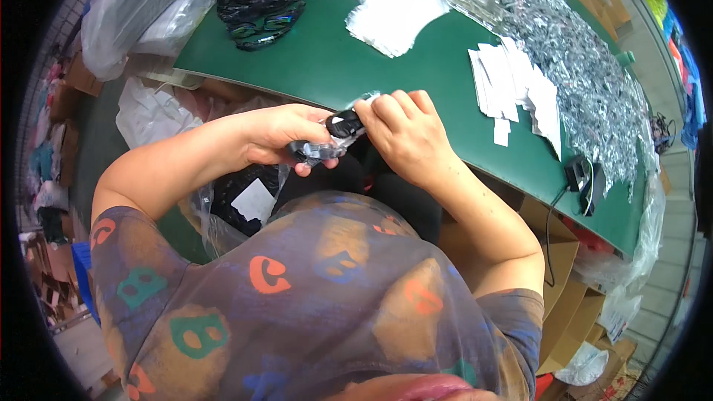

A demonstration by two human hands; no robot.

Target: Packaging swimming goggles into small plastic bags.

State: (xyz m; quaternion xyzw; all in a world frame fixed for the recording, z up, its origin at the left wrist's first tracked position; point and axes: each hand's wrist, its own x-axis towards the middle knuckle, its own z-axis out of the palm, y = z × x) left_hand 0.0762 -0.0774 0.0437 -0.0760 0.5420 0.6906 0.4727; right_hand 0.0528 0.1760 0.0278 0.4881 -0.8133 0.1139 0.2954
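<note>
In front of my body, just off the near edge of the green table (297, 78), both hands hold a small black item (343, 125) partly wrapped in clear plastic. Its exact kind cannot be made out. My left hand (284, 134) is closed around its lower left part, with the thumb on top and fingertips showing beneath. At the upper right end, my right hand (405, 132) pinches the item's edge and the clear film, its fingers curled. The fingers hide part of the item.
Glossy black pieces (260, 0) are piled at the table's far left, beside white papers (401, 18). More white slips (512, 85) lie right of centre, near a heap of shiny clear packets (575, 52). A black corded device (583, 178) sits at the right edge, above cardboard boxes (561, 289).
</note>
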